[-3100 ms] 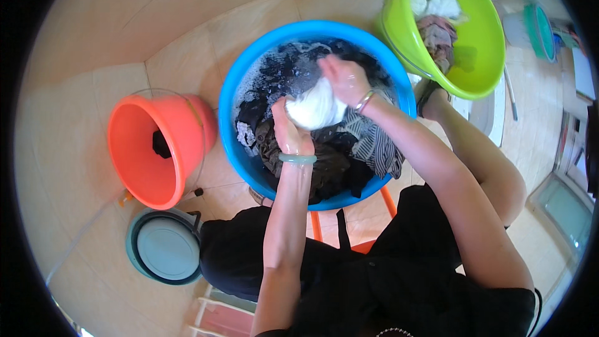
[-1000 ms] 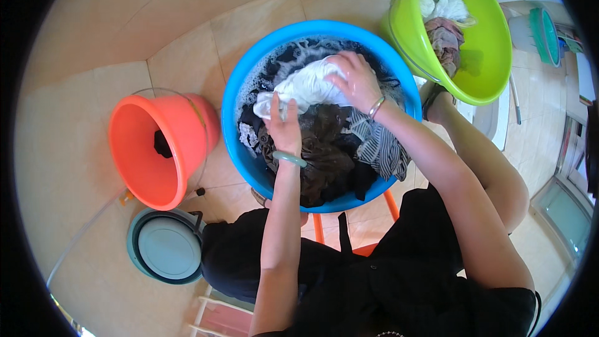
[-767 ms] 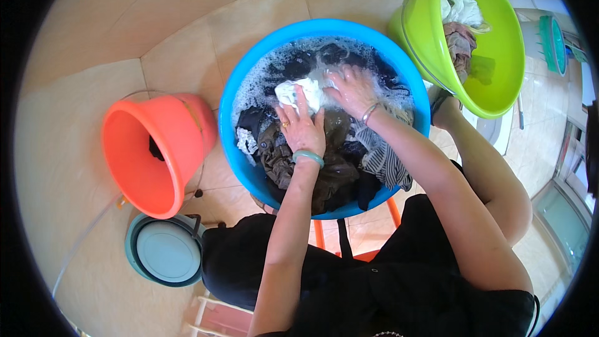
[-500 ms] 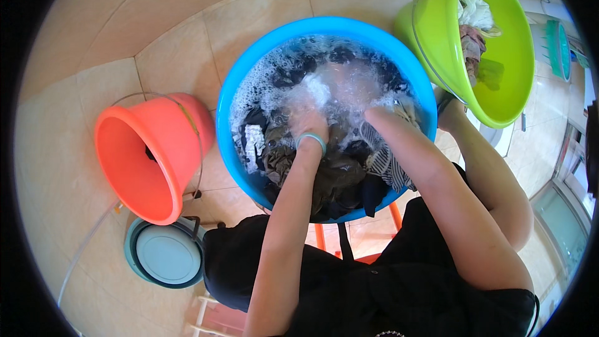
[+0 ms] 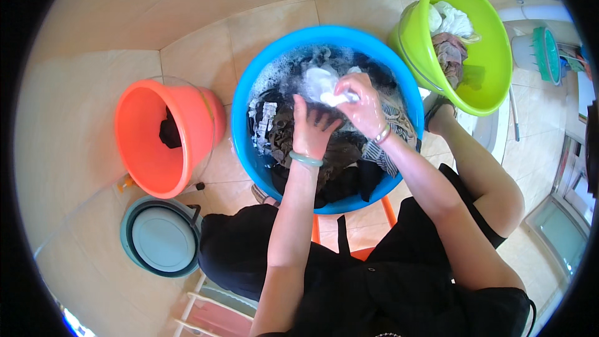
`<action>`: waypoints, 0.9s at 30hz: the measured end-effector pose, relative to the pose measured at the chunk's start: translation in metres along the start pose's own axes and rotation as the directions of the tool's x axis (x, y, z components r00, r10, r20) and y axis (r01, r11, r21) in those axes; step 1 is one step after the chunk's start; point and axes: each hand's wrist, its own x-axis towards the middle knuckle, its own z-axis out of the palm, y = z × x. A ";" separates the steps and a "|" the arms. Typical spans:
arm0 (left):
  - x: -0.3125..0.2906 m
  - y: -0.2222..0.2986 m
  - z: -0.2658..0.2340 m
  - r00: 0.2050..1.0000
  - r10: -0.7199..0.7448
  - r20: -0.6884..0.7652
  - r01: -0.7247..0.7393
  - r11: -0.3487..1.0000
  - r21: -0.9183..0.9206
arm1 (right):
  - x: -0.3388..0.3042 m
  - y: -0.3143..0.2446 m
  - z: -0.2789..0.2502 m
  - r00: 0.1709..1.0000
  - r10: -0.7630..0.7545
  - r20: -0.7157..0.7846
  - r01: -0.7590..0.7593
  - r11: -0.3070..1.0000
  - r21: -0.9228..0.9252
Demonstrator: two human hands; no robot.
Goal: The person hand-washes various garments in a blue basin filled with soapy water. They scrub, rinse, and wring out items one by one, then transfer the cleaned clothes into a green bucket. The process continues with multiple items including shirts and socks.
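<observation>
A large blue basin holds sudsy water and soaking dark clothes. Above the water, my right hand pinches a small wet white cloth, whose exact kind I cannot make out. The cloth hangs out to the left of the fingers, over the foam. My left hand, with a pale green bangle on its wrist, has its fingers spread and holds nothing; it is just below the cloth and over a dark brown garment. A grey striped garment lies along the basin's right side.
At the upper right stands a lime green bucket with white and mauve cloths inside. On the left, a coral bucket holds something dark. Below it is a grey-blue collapsible tub. A teal brush-like item is at the far right.
Both hands have come up out of the water. The white cloth is now in my right hand, and my left hand's fingers show spread. The view has shifted somewhat.
</observation>
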 end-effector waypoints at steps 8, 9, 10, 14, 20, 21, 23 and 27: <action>-0.026 0.011 0.001 0.903 -0.078 0.422 0.137 0.985 -0.110 | -0.028 -0.100 -0.044 0.987 -0.079 0.139 0.010 0.898 0.440; -0.030 0.006 0.004 0.931 -0.084 0.356 0.128 0.987 -0.100 | -0.026 -0.097 -0.046 0.993 0.031 0.114 -0.087 0.843 0.531; -0.039 -0.002 0.005 0.954 -0.012 0.299 0.048 0.992 -0.115 | -0.027 -0.097 -0.046 0.974 0.205 0.099 -0.217 0.706 0.674; -0.063 -0.008 0.019 0.965 0.019 0.263 -0.010 0.999 -0.034 | -0.018 -0.064 -0.043 0.968 0.250 0.038 -0.213 0.726 0.654; -0.079 -0.017 0.027 0.955 -0.006 0.295 0.016 0.999 -0.031 | -0.030 -0.064 -0.040 0.791 0.369 0.488 -0.569 0.154 0.808; -0.078 -0.015 0.023 0.954 -0.008 0.299 0.016 1.000 -0.022 | -0.031 -0.069 -0.039 0.798 0.345 0.494 -0.577 0.199 0.792; -0.076 -0.010 0.018 0.927 -0.021 0.376 -0.021 0.994 0.108 | -0.035 -0.075 -0.038 0.809 0.298 0.507 -0.583 0.292 0.758; -0.055 0.001 0.012 0.884 -0.077 0.460 -0.050 0.965 0.258 | -0.036 -0.073 -0.038 0.811 0.371 0.453 -0.563 0.283 0.776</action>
